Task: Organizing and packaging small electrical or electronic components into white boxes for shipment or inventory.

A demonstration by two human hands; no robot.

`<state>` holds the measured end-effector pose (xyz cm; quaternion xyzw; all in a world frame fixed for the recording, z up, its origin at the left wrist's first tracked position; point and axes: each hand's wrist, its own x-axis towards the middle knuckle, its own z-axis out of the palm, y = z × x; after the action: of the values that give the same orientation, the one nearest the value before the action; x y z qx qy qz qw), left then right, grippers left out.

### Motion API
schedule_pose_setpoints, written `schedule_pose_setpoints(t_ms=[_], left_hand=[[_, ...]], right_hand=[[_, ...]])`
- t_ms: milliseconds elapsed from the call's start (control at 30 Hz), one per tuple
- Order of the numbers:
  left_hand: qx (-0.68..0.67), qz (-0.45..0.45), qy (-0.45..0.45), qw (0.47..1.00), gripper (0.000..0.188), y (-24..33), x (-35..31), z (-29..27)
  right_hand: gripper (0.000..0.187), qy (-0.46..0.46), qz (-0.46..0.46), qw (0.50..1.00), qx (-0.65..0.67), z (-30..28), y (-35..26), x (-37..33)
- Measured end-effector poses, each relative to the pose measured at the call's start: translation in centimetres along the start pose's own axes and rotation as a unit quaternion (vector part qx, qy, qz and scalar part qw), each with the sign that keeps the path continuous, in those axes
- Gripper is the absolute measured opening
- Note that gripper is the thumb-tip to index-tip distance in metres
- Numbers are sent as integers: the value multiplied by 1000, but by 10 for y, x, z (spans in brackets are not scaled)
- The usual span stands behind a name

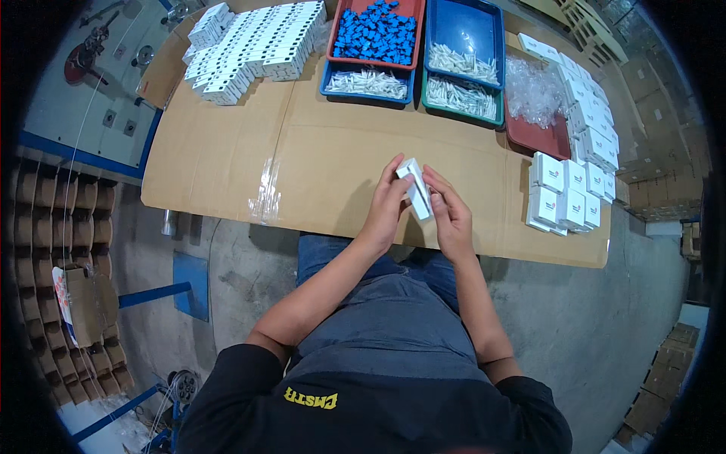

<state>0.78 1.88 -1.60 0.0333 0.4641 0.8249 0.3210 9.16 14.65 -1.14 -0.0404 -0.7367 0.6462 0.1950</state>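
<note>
Between my two hands a small white box [420,208] is held tilted above the near part of the cardboard-covered table [333,163]. A dark gap runs along its side, so a flap seems to stand partly open; what is inside cannot be made out. My left hand [386,208] grips the box from the left, fingers along its upper end. From the other side my right hand [454,221] closes on it, with the thumb near its lower half.
Stacked white boxes stand at the far left [257,45] and right [563,193]. At the back, a red tray [333,34] holds blue pieces above a blue tray [368,98] of white sticks. More sticks fill stacked trays [465,117] beside clear plastic pieces [535,89] on a red tray [541,138].
</note>
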Motion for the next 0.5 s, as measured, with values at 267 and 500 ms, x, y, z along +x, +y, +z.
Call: schedule_pose_setpoints(t_ms=[267,500], left_hand=[[178,164,-106,964,96,6,-6,2],[238,215,-149,935,103,14,-15,7]], right_hand=[[31,52,100,978,175,-14,-14,0],[30,30,141,980,135,-27,-27,0]])
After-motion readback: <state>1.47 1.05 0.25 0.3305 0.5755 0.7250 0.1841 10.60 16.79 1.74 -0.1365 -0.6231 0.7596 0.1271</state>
